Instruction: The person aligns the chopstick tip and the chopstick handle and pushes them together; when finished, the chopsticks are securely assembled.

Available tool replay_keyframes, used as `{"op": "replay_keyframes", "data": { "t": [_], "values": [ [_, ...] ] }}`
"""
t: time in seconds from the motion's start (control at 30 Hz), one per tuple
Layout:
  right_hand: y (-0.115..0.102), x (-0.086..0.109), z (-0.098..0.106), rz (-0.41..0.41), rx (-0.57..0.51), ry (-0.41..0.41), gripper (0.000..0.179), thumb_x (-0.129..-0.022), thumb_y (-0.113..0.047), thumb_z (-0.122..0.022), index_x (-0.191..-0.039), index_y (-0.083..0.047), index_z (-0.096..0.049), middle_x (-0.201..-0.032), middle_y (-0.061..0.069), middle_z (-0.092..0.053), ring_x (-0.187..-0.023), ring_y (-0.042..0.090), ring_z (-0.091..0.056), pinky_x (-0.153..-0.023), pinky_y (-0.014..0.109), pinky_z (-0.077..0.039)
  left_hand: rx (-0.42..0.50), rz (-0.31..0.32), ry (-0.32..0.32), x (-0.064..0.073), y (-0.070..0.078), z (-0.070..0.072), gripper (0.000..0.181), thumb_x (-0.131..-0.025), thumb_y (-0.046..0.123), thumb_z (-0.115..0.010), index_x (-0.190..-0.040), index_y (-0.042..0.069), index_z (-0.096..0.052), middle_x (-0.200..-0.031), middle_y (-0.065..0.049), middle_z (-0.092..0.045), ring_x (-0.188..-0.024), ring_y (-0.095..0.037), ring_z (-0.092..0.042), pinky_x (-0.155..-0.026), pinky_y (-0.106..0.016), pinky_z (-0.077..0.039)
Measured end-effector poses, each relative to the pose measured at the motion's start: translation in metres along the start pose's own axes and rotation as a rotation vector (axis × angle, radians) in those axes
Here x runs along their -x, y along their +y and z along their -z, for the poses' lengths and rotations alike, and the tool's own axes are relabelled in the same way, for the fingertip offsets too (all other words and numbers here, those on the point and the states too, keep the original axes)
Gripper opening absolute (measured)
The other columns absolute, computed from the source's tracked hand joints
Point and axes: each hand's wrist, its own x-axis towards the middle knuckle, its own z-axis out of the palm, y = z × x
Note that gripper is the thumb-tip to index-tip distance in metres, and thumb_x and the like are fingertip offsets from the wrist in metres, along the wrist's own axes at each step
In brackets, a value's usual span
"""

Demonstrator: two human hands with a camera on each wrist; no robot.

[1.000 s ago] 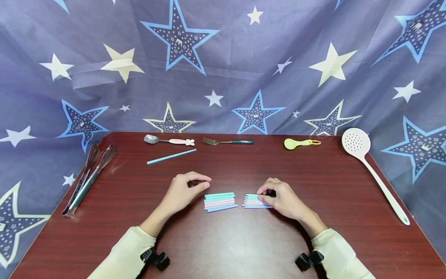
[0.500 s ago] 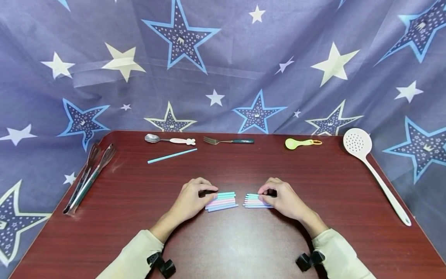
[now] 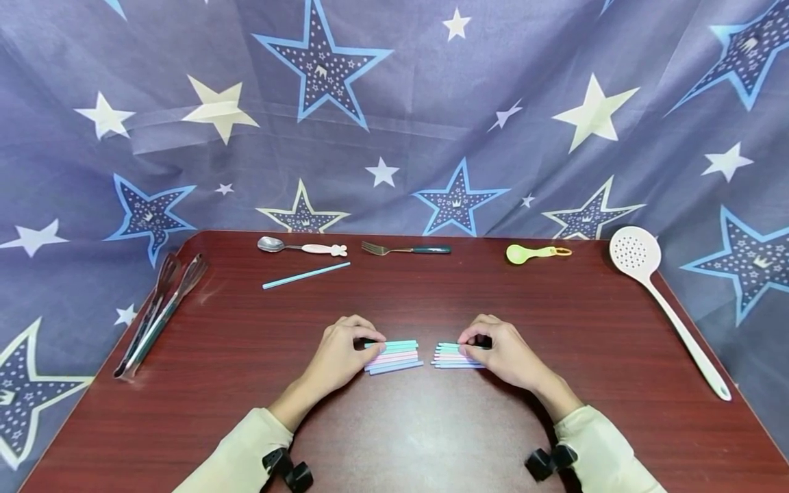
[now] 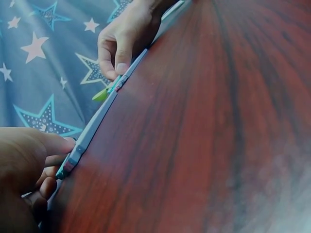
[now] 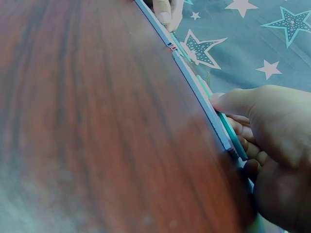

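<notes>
Short paper straws in green, pink and blue-violet lie side by side in two groups on the table, a left row (image 3: 399, 355) and a right row (image 3: 450, 357). My left hand (image 3: 339, 352) is at the left row's outer end, its thumb and index finger pinching a green straw (image 3: 403, 342) along the far side. My right hand (image 3: 505, 352) pinches a green straw (image 5: 234, 137) at the right row, thumb above and fingers curled beneath. That hand covers the outer ends of the right row. A small gap separates the two rows.
A longer light-blue straw (image 3: 306, 275) lies farther back. Along the back edge are a spoon (image 3: 314, 249), a fork (image 3: 407, 250) and a green measuring spoon (image 3: 536, 253). Tongs (image 3: 160, 318) lie at left, a white skimmer (image 3: 672, 315) at right. A star-patterned cloth (image 3: 394, 123) hangs behind.
My left hand has moved right and slightly down onto the outer end of the left row, its fingers closing there. My right hand stays at the right row.
</notes>
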Motion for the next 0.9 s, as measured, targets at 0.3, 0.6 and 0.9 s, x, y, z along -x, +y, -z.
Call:
{"op": "replay_keyframes", "data": {
  "t": [0.3,0.6,0.9],
  "values": [
    [-0.001,-0.0001,0.0,0.003,0.01,0.0,0.013,-0.085,-0.005,-0.082,-0.089,-0.017,-0.076,-0.084,-0.011,-0.064,-0.083,0.011,-0.058,-0.074,0.025,-0.049,0.001,0.024,-0.017,-0.0018,0.0012,0.0009,0.006,-0.083,0.018,-0.083,-0.088,0.021,-0.083,-0.094,0.008,-0.073,-0.096,-0.015,-0.063,-0.091,-0.04,-0.045],
    [0.0009,0.0007,-0.0016,0.026,0.028,0.02,0.014,-0.085,-0.005,-0.082,-0.089,-0.017,-0.076,-0.084,-0.011,-0.064,-0.083,0.009,-0.058,-0.073,0.024,-0.049,-0.001,0.024,-0.009,-0.0021,-0.0002,-0.0001,0.009,-0.083,0.015,-0.082,-0.087,0.023,-0.083,-0.093,0.009,-0.072,-0.095,-0.014,-0.064,-0.088,-0.037,-0.046],
    [0.0003,0.0,-0.0019,0.073,0.056,0.04,0.012,-0.086,-0.004,-0.08,-0.089,-0.014,-0.076,-0.086,-0.009,-0.066,-0.084,0.01,-0.06,-0.074,0.026,-0.05,0.015,0.025,0.024,-0.0028,-0.0007,-0.0004,0.006,-0.086,0.018,-0.083,-0.087,0.024,-0.082,-0.093,0.01,-0.074,-0.097,-0.013,-0.067,-0.088,-0.036,-0.051]
  ]
}}
